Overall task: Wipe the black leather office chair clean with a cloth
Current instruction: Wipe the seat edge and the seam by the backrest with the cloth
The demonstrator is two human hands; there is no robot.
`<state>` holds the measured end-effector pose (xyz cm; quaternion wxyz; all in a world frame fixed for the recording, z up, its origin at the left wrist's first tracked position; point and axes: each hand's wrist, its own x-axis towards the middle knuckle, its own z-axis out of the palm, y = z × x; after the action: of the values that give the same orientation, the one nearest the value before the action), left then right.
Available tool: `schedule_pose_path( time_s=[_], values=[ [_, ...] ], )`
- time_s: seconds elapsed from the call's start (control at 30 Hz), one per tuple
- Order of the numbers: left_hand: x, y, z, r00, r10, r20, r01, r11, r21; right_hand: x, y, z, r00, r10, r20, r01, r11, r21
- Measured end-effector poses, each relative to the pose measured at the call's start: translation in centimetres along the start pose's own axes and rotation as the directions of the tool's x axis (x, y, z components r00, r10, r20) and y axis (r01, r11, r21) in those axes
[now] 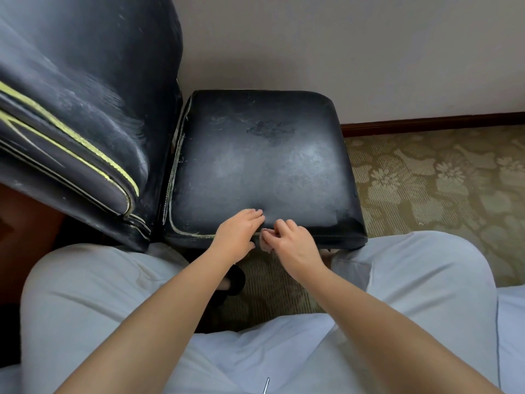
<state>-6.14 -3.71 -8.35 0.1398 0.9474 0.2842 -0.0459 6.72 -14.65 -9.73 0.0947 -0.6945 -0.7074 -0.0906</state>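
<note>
The black leather chair's seat fills the middle of the head view, dusty and scuffed, with a darker smear near its far part. Its backrest with yellow piping leans at the left. My left hand rests on the seat's front edge, fingers straight on the leather and thumb under the rim. My right hand is beside it with fingers curled, pinching a small pale pinkish cloth at the front rim. Most of the cloth is hidden between the hands.
A pale wall stands behind the chair, with a dark wooden skirting board at the right. Patterned olive carpet spreads to the right and under the seat. My knees in light grey trousers sit on both sides of the seat's front.
</note>
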Motion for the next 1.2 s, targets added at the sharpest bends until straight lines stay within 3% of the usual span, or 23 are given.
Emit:
schedule_pose_path(
  time_s=[0.27, 0.47, 1.0, 1.2],
  values=[
    [-0.5, -0.9, -0.4, 1.0, -0.004, 0.028, 0.004, 1.0, 0.026, -0.7, 1.8, -0.7, 0.993, -0.119, 0.024, 0.121, 0.99, -0.069],
    [-0.5, -1.1, -0.3, 1.0, 0.0, 0.029, 0.0, 1.0, -0.003, 0.6, -0.4, -0.6, 0.995, -0.081, 0.06, 0.082, 0.996, -0.024],
    [-0.5, -1.5, -0.9, 0.998, 0.012, 0.054, -0.013, 1.0, 0.011, 0.1, 1.2, -1.2, 0.975, -0.186, 0.118, 0.192, 0.98, -0.042],
    [-0.5, -1.5, -0.7, 1.0, -0.007, 0.025, 0.007, 1.0, -0.001, 1.3, -0.3, -1.1, 0.978, -0.162, 0.133, 0.171, 0.983, -0.065]
  ],
)
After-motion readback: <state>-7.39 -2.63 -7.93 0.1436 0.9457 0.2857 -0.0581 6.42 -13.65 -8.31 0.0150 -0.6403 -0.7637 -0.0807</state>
